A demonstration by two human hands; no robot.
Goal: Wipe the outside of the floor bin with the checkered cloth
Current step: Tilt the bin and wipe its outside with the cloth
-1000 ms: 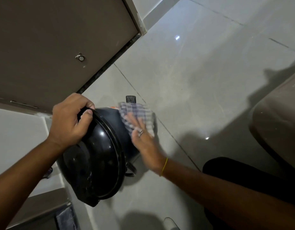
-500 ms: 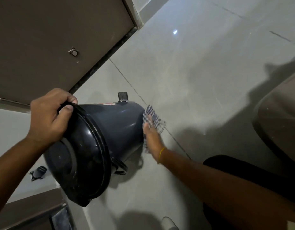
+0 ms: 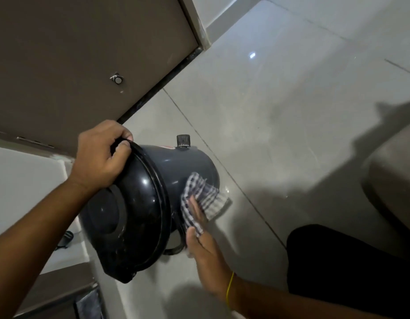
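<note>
Mid-wipe: the left hand [image 3: 100, 157] clamps the tilted floor bin [image 3: 187, 164] by its rim while the right hand [image 3: 200, 240], fingers flat, presses the checkered cloth [image 3: 199, 199] against its side, so turning the bin likely comes next.

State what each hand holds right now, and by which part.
The left hand grips the tilted bin by its upper lid rim. The right hand presses the checkered cloth flat against the bin's side.
</note>
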